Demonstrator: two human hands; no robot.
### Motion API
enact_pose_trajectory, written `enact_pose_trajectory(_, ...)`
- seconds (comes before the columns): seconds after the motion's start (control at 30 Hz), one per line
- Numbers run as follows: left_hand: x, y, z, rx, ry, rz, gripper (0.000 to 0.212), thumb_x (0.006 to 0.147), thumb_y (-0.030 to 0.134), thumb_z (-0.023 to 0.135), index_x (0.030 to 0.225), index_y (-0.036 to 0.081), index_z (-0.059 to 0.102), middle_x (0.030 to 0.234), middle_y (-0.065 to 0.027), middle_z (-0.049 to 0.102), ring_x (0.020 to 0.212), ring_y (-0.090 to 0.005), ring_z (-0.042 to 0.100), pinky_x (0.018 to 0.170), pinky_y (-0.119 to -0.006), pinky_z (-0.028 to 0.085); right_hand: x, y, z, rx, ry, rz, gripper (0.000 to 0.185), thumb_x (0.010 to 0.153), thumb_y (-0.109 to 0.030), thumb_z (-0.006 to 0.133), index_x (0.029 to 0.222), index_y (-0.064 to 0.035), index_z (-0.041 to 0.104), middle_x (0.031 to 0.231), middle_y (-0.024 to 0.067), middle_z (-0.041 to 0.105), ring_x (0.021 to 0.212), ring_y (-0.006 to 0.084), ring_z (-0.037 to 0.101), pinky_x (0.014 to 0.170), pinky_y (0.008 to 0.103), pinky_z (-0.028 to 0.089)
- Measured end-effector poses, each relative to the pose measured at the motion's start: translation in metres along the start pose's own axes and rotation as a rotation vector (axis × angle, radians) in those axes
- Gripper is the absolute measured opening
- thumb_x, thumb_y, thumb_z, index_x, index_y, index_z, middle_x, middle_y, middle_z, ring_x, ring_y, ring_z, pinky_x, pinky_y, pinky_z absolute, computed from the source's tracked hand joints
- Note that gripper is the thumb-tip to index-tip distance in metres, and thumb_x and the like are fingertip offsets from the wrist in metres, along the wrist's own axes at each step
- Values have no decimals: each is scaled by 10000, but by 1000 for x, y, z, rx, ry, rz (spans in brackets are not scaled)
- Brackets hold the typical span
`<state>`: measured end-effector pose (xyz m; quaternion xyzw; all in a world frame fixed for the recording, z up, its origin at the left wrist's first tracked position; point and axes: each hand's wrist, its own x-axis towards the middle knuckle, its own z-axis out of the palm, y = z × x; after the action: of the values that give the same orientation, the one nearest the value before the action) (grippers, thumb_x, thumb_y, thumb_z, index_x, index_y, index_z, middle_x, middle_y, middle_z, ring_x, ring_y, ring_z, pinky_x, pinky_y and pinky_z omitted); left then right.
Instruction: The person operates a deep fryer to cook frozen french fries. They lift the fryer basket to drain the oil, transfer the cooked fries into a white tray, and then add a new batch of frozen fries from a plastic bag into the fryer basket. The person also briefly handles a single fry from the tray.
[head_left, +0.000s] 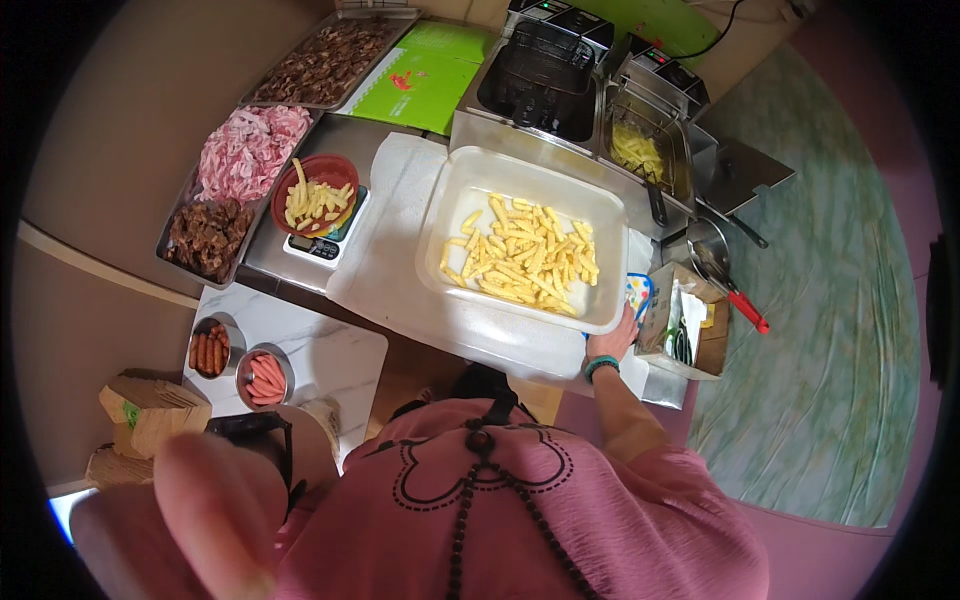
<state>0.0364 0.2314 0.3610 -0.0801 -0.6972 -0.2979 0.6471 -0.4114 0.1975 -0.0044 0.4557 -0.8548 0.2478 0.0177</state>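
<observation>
My right hand (615, 337) is at the near right corner of a white plastic tub (611, 315), by a dotted cloth (638, 291); its fingertips are partly hidden. Crinkle-cut fries (532, 255) lie spread in the tub. Close to the camera at the lower left, my left hand (214, 510) shows only as blurred fingers. More fries fill part of a red-brown bowl (279, 196) on a digital kitchen scale (330, 251). Behind the tub stands a double deep fryer (517, 135); pale fries sit in its right basket, while the left basket (544, 67) looks bare.
Trays of sliced raw meat (247, 150) and browned meat (322, 60) stand left. Sausages in metal cups (266, 379) are on a marble-patterned table (330, 352). At right are a cardboard box (652, 322) and a red-handled skimmer (748, 311). A fryer basket handle (657, 206) juts forward.
</observation>
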Motion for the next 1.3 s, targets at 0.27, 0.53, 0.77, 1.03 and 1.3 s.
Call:
enact_pose_trajectory(0.27, -16, 3, 17, 67, -5, 54, 105, 760, 317, 515, 728, 226, 557, 871, 46, 453, 884, -160, 384, 816, -374, 248, -1, -5, -2, -50, 9, -73, 626, 795, -355, 517, 1276, -2, 323, 1282, 184, 376, 1231, 302, 302, 1058, 404, 154)
enact_pose_trajectory(0.53, -18, 9, 19, 130, 6, 50, 110, 785, 265, 500, 782, 171, 558, 867, 14, 471, 879, -167, 413, 821, -359, 281, -1, 6, 10, 2, 59, -66, 641, 782, -351, 535, 1282, -8, 324, 1287, 193, 373, 1229, 304, 305, 1057, 406, 161)
enact_pose_trajectory(0.77, -24, 10, 19, 201, 26, 46, 122, 807, 219, 487, 829, 123, 560, 865, -14, 487, 875, -174, 438, 825, -346, 309, -1, 9, 10, -10, 60, -69, 664, 772, -359, 544, 1295, -22, 310, 1293, 182, 374, 1229, 333, 295, 1060, 404, 152)
enact_pose_trajectory(1.03, -27, 1, 17, 261, 47, 8, 143, 832, 167, 471, 883, 68, 561, 861, -47, 505, 869, -181, 467, 829, -331, 342, 0, 7, 10, -36, 41, -65, 662, 775, -364, 539, 1290, -12, 317, 1278, 183, 386, 1220, 341, 301, 1055, 409, 162)
enact_pose_trajectory(1.3, -65, -69, -16, 638, 224, -386, 167, 857, 115, 456, 938, 14, 563, 858, -79, 523, 864, -188, 496, 834, -316, 375, -2, 12, 8, -29, 74, -101, 654, 770, -340, 553, 1281, -4, 323, 1269, 181, 392, 1208, 319, 326, 1050, 414, 168)
